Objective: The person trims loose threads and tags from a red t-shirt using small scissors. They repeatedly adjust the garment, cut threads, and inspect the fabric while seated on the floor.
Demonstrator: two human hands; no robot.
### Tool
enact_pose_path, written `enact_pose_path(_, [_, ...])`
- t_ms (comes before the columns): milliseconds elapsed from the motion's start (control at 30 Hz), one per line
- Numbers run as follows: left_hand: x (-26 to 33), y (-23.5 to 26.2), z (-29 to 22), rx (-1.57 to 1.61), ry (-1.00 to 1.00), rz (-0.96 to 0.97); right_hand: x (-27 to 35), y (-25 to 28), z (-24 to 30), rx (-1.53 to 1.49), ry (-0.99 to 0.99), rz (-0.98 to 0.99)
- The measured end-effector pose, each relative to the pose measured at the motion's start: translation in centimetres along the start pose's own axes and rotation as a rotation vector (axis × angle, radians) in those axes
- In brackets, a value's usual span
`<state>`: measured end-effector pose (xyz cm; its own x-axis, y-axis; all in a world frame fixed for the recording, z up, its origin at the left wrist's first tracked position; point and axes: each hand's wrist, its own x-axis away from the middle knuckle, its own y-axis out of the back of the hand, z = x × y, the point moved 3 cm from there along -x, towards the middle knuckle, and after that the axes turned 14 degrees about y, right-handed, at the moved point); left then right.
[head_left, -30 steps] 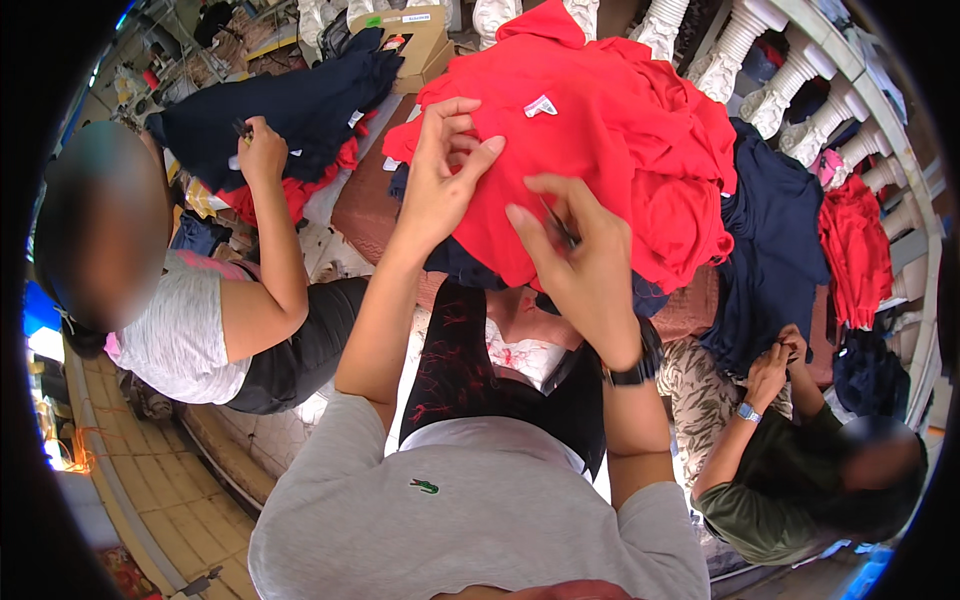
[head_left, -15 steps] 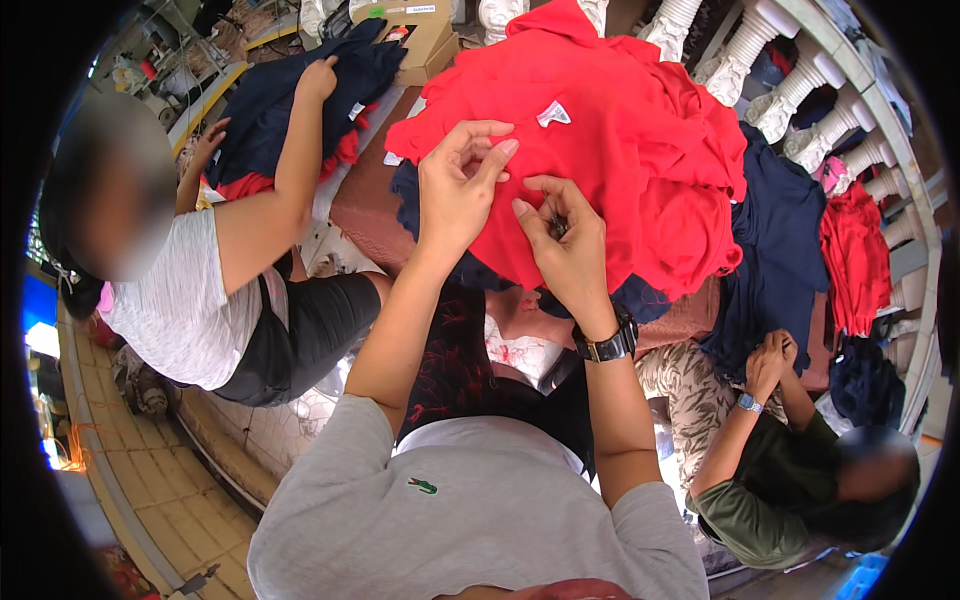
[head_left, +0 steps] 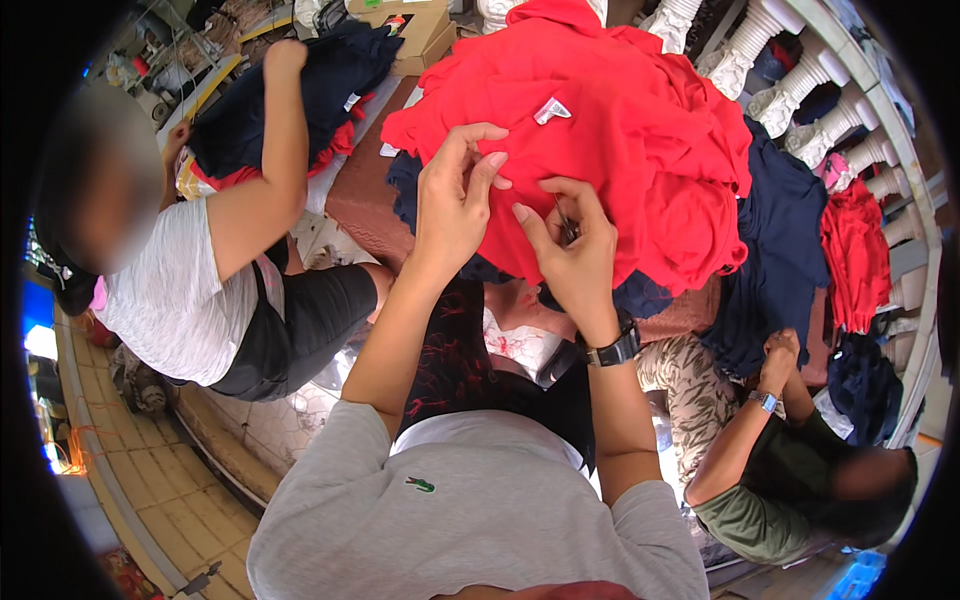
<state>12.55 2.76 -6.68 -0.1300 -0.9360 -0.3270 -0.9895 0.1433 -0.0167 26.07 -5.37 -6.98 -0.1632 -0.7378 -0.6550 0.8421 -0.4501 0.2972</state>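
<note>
A heap of red cloth garments (head_left: 640, 130), with a small white label (head_left: 551, 110) on top, lies before me. Over its near left part hovers my left hand (head_left: 455, 195), thumb and forefinger curved but apart, with nothing visible between them. My right hand (head_left: 580, 235) is beside it, fingers bent around small dark metal snips (head_left: 569, 228) that mostly hide in the palm. Its thumb points toward the left hand across a small gap. Whether a thread runs between the hands is too fine to make out.
Navy garments (head_left: 770, 230) hang at the right, beside more red cloth (head_left: 855, 260). At left a co-worker in a grey shirt (head_left: 180, 300) handles a navy garment (head_left: 290, 100). Another in dark green (head_left: 750, 505) sits at lower right. A cardboard box (head_left: 425, 35) and white balusters (head_left: 735, 65) stand behind.
My right hand has shifted slightly right and down and turned a little at the wrist. My left hand has barely moved. The left co-worker's hands have moved left along the navy garment.
</note>
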Motion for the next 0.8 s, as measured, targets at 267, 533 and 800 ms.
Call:
enact_pose_path(267, [0.9,0.1,-0.4,-0.067,0.048,0.029,2.4,-0.1,0.0,0.370,0.275,-0.060])
enact_pose_path(533, [1.5,0.4,0.9,-0.259,0.110,-0.066,3.7,-0.1,1.2,0.255,-0.075,0.208])
enact_pose_path(800, [2.1,0.8,2.2,0.143,0.197,-0.003,2.3,-1.7,2.5,-0.366,-0.174,0.128])
